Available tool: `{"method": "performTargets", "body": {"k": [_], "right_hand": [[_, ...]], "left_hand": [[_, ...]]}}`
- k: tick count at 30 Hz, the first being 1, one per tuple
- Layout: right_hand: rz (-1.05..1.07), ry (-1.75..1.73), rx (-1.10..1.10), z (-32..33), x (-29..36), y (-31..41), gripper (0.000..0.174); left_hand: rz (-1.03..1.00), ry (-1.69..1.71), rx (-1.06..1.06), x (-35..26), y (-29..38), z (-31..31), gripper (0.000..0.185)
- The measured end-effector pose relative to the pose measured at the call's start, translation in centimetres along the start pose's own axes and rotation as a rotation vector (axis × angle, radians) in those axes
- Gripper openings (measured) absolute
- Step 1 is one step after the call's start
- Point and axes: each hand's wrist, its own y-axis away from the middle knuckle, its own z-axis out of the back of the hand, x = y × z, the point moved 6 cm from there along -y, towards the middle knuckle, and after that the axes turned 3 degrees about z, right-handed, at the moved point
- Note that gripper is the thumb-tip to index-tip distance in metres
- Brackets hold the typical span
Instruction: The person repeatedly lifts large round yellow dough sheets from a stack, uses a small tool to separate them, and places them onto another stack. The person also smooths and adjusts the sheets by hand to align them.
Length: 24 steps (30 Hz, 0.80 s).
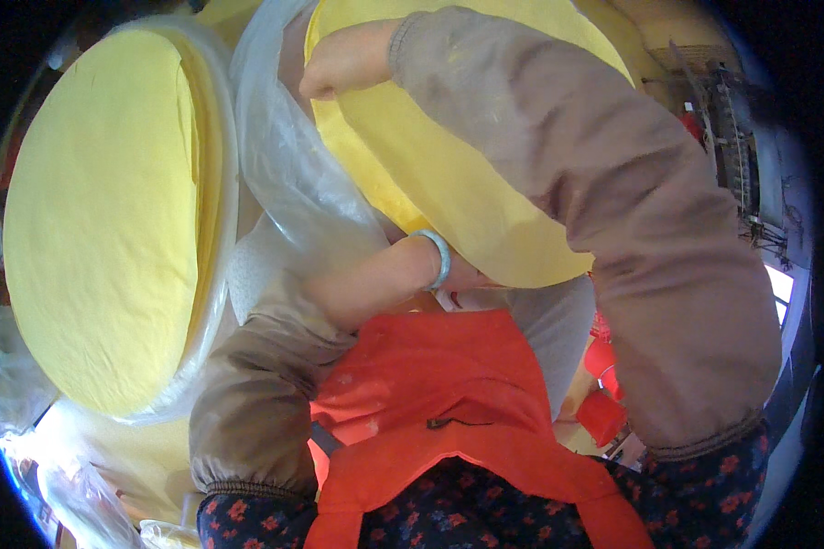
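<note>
A stack of thin, round yellow sheets (467, 185) lies before me at the top centre. My right hand (347, 62) rests at the left edge of this stack, knuckles outward, its fingertips hidden. Below, my left hand (463, 271), with a pale bangle at the wrist, reaches to the near edge of the sheets; its fingers are mostly hidden under or behind that edge. Clear plastic film (302, 165) hangs in folds along the stack's left side. Another pile of round yellow sheets (103, 219) stands at the left, with plastic around its rim.
More clear plastic bags (82, 501) lie at the lower left. Red containers (601, 415) stand low on the right, beside my right sleeve. Dark metal equipment (735, 137) is at the far right. My red apron (439, 370) is close to the near edge of the sheets.
</note>
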Motion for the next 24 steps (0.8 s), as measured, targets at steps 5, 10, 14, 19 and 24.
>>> {"method": "performTargets", "body": {"k": [5,10,14,19,24], "right_hand": [[0.345,0.085,-0.441,0.4,0.7,6.6,0.017],[-0.120,-0.278,-0.799,-7.5,-0.5,23.7,0.011],[-0.295,-0.342,-0.915,-18.0,6.0,29.8,0.016],[-0.406,-0.167,-0.855,-24.6,9.1,29.4,0.035],[-0.418,-0.073,-0.931,-25.9,8.1,29.7,0.050]], "left_hand": [[0.044,0.077,-0.033,0.2,-0.3,-0.1,0.038],[-0.213,-0.453,-0.139,-1.5,-0.2,0.2,0.037],[0.095,0.067,-0.088,-0.3,-0.7,0.1,0.037],[0.221,-0.183,0.035,0.8,0.2,-0.9,0.042],[0.336,-0.276,0.195,1.3,0.9,-1.6,0.046]]}}
